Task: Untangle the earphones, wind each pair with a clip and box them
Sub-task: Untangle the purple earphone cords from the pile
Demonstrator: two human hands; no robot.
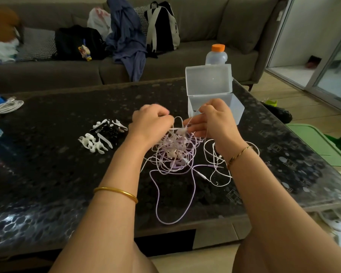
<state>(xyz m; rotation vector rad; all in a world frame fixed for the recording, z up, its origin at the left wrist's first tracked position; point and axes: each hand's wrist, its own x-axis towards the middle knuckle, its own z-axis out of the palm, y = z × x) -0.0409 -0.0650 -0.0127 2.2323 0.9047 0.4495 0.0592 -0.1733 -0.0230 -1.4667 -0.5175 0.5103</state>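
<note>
A tangle of white and pale purple earphones (173, 154) lies on the dark table (67, 174), with loops trailing toward me. My left hand (150, 123) grips cords at the top of the tangle, fingers curled. My right hand (211, 119) pinches a thin cord lifted above the heap. Behind my right hand a clear plastic box (211, 87) stands with its lid up. A pile of black and white winder clips (102, 134) lies left of my left hand.
A bottle with an orange cap (217, 54) stands behind the box. A coiled white cable (6, 106) lies at the table's left edge. A sofa (205, 26) with bags and clothes runs along the back. A green lid (319, 144) sits on the floor at right.
</note>
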